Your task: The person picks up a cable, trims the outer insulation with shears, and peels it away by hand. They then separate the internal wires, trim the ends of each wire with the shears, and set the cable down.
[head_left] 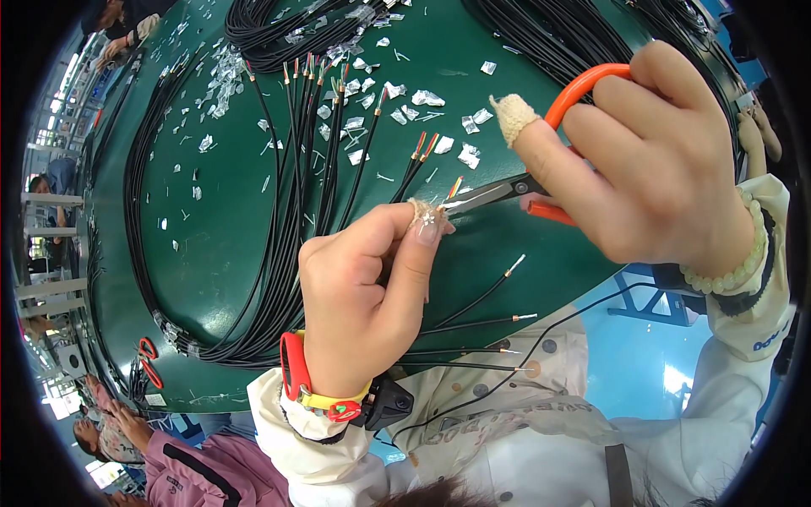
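Observation:
My left hand (363, 275) pinches a black cable between thumb and forefinger; its stripped end shows thin coloured wires (455, 187) above the fingertips. The fingers hide most of that cable. In my right hand (642, 160) is a pair of scissors with orange handles (583, 84), fingers through the loops. Their dark blades (490, 195) point left, the tips meeting the wires at my left fingertips. A knitted cover (514, 118) wraps one digit of my right hand. Beside my left hand, a bundle of black cables (283, 245) fans out, many ends stripped to coloured wires.
The green table (224, 203) carries scattered foil scraps (427, 99) and more coiled black cables (541, 38). Red-handled scissors (148, 362) lie at the left edge. Several cable ends (515, 318) hang toward my lap. A person in a pink jacket (211, 460) sits at lower left.

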Demonstrator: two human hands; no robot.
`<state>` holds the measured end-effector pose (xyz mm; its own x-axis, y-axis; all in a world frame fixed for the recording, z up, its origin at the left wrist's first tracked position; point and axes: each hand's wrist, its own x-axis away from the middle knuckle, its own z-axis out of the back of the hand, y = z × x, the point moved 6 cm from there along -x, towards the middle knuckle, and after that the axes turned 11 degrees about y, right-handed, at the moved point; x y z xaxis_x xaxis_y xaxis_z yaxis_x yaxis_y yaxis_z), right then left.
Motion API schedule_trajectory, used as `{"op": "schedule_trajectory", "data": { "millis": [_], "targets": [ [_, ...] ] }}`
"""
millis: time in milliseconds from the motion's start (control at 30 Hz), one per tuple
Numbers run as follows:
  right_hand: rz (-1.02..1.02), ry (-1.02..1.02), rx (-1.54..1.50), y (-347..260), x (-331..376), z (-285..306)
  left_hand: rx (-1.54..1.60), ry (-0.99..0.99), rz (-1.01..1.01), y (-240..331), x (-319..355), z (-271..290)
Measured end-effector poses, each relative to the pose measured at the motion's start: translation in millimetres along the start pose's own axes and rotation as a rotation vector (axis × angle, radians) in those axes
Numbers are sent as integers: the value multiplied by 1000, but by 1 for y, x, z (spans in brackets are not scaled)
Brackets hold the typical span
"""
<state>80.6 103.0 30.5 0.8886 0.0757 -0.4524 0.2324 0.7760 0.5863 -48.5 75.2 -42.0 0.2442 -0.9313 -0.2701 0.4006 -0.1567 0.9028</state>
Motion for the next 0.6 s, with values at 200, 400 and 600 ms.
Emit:
{"op": "schedule_trajectory", "data": {
  "millis": [200,400,600],
  "targets": [
    [78,-67,88,-5,-6,0,85,-35,74,-5,3,2],
    [100,-181,62,-6,-16,2,119,-70,152,-14,3,8],
    [84,-133,105,-17,-23,1,419,-172,453,-25,13,6]
  ]
}}
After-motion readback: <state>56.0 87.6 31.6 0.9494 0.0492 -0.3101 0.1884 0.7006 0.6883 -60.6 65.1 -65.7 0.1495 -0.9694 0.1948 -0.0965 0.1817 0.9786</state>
